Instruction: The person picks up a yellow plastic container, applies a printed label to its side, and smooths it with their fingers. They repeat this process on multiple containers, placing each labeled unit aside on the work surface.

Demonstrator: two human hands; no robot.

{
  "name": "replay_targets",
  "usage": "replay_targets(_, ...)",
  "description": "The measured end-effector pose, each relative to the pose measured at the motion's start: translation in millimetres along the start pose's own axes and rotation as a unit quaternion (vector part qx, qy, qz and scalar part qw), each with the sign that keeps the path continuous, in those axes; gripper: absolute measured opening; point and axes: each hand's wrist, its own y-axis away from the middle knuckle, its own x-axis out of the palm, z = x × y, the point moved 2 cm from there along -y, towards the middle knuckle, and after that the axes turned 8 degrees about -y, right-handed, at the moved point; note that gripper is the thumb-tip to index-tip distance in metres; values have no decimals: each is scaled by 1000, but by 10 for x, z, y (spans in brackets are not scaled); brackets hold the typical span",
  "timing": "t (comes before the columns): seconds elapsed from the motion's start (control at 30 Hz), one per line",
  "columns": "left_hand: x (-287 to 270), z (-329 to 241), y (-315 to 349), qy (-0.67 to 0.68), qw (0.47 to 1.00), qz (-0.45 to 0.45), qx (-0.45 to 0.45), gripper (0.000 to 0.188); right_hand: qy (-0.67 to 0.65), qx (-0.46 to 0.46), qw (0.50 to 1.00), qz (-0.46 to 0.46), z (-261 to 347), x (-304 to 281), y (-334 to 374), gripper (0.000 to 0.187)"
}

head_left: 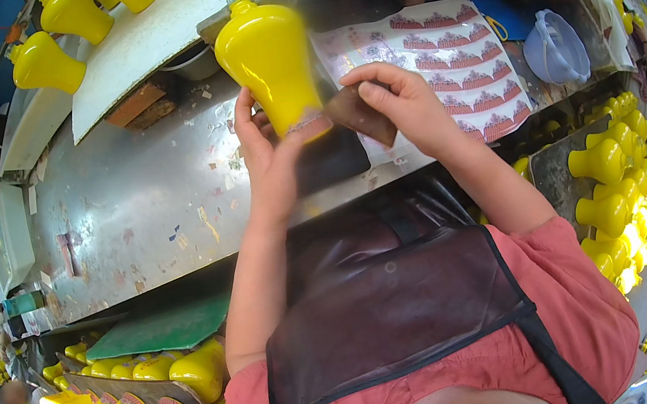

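Note:
A glossy yellow vase-shaped bottle (264,55) with a clear top leans in front of me over a dark block (341,161). My left hand (266,152) is closed around its narrow lower part. Round that lower end runs a pink and purple decal band (308,123). Between the thumb and fingers of my right hand (405,100) is a flat brown scraper (361,116), its edge close beside the decal; whether it touches the bottle I cannot tell. Under my right hand lies a sheet of matching decals (479,63).
The metal bench (146,205) carries scattered scraps. More yellow bottles (48,64) lie on a white board (137,41) at far left. A lilac bucket (555,51) stands at right. Crates of yellow bottles (601,162) flank me, with a green board (161,325) at lower left.

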Motion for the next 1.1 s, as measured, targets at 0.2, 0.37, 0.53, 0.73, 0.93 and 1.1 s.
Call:
replay_targets(0.2,4,93,-80,-271,958,-23,88,75,116,76,989,56,-55,206,-166,45)
replay_targets(0.37,-27,96,-22,-256,964,15,73,75,103,96,985,97,-131,342,-155,52)
replay_targets(0.53,-64,120,-41,-157,987,29,26,76,142,90,980,103,-115,302,-150,52)
replay_targets(0.73,-95,221,-39,13,999,45,13,81,171,78,977,99,-81,351,-146,51)
replay_targets(0.93,-144,188,-20,12,997,68,14,86,60,195,979,21,111,203,-274,30)
replay_targets(1.1,-126,186,6,10,998,59,7,91,298,-241,911,153,424,387,-281,26)
